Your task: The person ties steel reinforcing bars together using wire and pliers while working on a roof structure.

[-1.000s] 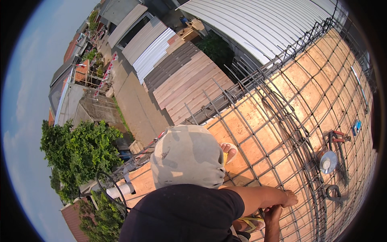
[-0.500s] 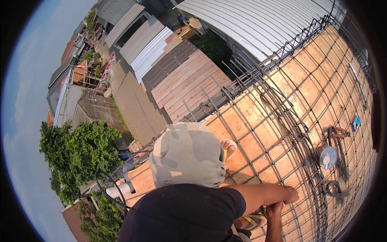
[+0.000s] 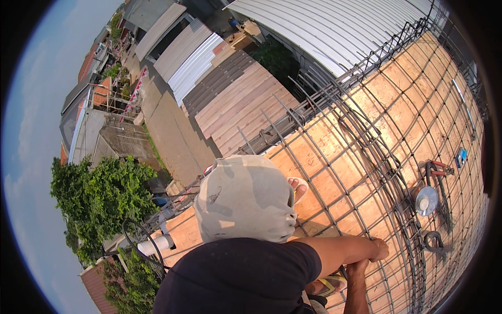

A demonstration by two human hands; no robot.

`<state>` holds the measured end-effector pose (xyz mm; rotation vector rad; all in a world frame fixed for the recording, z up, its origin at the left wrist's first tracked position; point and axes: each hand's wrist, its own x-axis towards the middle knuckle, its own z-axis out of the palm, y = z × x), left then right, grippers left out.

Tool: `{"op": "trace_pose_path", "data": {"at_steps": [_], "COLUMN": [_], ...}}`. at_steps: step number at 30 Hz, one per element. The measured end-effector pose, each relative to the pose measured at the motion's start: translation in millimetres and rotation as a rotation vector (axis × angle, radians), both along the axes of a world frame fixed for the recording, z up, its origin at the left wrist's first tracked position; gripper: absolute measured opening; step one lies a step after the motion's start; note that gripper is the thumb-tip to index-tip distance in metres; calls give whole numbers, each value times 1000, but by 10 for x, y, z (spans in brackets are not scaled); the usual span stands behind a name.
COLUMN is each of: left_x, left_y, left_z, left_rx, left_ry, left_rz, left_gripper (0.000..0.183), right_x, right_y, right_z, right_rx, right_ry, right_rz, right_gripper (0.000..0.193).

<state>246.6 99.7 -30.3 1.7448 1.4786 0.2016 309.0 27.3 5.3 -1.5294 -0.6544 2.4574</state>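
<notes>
Steel mesh [image 3: 348, 194] is covering the plywood deck [image 3: 293, 167]; well in from the deck's street-side edge, we are holding our left hand [image 3: 380, 250] and right hand [image 3: 358, 267] close together at the bars. Left fingers are curling downward; what either hand is grasping, we cannot tell.

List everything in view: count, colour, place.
Plywood deck: one, light brown, underfoot
Steel-rod mesh: one, dark grey, over deck
Steel-bar bundle: one, dark, right of centre
Round metal dish: one, silver, right
Two-handled tool: one, red, above dish
Small box: one, blue, far right
Wire loop: one, dark, below dish
Round pipe: one, white, lower left
Corrugated roofs: several, grey and brown, top
Leafy trees: several, green, left
Trousered knee: one, camouflage grey, centre
Strapped sandals: two, yellow, near knee
Left hand: one, bare, at mesh
Right hand: one, bare, beside left
</notes>
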Motion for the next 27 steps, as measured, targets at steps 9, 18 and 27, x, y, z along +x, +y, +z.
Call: {"op": "trace_pose_path", "data": {"at_steps": [9,18,27], "left_x": [332,146,-145], "left_y": [-2,48,-4], "left_z": [-410,-60,-61], "left_rx": [380,200,114], "left_ry": [127,144,-62], "left_rz": [218,-17,-101], "left_gripper": [10,13,14], "right_x": [-58,-169,-82], "right_y": [-35,-68,-112], "right_z": [-40,27,29], "right_rx": [171,220,259], "right_ry": [91,125,-8], "right_rz": [124,76,120], "right_gripper": [46,37,36]}}
